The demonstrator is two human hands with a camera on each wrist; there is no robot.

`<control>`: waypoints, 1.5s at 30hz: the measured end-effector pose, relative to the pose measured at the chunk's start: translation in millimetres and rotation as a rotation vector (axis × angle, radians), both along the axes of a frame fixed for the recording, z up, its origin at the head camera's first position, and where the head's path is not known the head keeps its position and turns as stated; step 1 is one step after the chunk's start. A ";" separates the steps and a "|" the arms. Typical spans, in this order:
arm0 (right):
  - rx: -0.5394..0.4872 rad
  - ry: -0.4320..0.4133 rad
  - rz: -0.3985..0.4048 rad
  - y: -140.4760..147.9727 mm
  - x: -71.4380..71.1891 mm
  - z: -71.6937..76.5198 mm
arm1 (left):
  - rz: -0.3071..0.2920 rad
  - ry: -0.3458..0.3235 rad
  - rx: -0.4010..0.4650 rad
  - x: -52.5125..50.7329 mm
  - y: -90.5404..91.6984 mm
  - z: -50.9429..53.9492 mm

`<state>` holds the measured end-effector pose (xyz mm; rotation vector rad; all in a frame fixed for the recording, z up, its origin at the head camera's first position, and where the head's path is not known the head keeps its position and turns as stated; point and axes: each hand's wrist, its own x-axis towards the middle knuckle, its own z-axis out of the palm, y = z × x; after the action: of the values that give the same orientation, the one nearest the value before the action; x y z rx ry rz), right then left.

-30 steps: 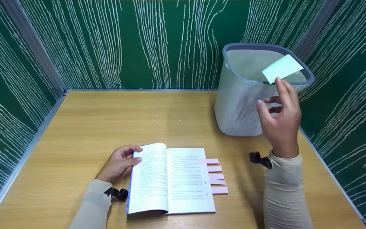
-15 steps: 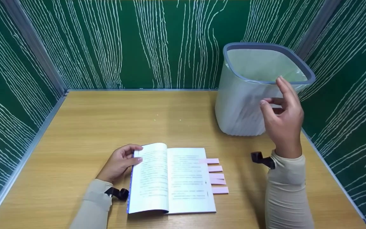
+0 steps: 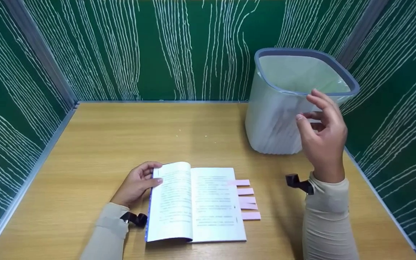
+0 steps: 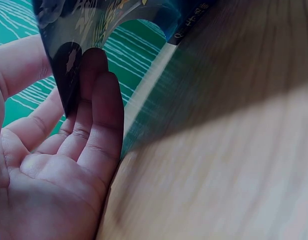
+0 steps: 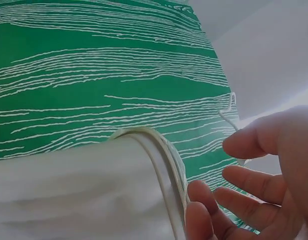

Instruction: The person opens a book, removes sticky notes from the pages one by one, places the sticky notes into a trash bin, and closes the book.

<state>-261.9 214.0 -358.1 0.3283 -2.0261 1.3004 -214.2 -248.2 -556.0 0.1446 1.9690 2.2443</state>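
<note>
An open book (image 3: 215,206) lies near the front of the table, several pink paper tabs (image 3: 251,216) sticking out past its right edge. My left hand (image 3: 135,183) grips the book's left side, thumb on the page and fingers behind the cover; the left wrist view shows the dark cover (image 4: 69,55) between thumb and fingers. My right hand (image 3: 324,135) is raised at the front right rim of a bin (image 3: 271,119), its fingers loosely bent and holding nothing. In the right wrist view the fingers of that hand (image 5: 258,190) are beside the bin's rim (image 5: 166,165).
The bin stands at the back right of the wooden table (image 3: 121,133), with a pale liner inside. Green walls with white wavy lines (image 3: 161,50) enclose the table at the back and sides. A few tiny white specks lie mid-table.
The light green paper seen at my right fingertips a second ago has dropped out of sight into the bin. My right hand has shifted slightly right, its fingers bending a little. The left hand keeps its grip.
</note>
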 end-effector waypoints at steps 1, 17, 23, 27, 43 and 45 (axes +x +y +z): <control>0.004 0.001 0.007 -1.4 1.6 -0.7 | -0.006 0.003 0.006 -0.4 0.2 -0.8; 0.195 0.019 0.185 -27.2 12.1 -22.8 | -0.009 0.024 -0.021 -3.5 -3.3 2.3; 0.308 0.025 0.242 -20.1 1.0 -55.0 | -0.013 0.028 -0.010 -3.2 -3.2 2.9; 0.365 0.013 0.268 -20.2 0.9 -70.2 | -0.012 0.019 0.004 -2.2 -3.4 1.6; 0.577 -0.249 0.352 -35.3 -4.2 -116.1 | -0.003 -0.006 0.015 -1.6 -3.0 0.2; 0.619 -0.273 0.368 -36.6 -4.8 -119.1 | -0.009 -0.002 0.015 -2.4 -3.2 0.1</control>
<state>-266.8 177.4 -477.2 0.8801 -2.6739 0.9167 -216.6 -251.4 -555.9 0.1521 1.9471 2.2529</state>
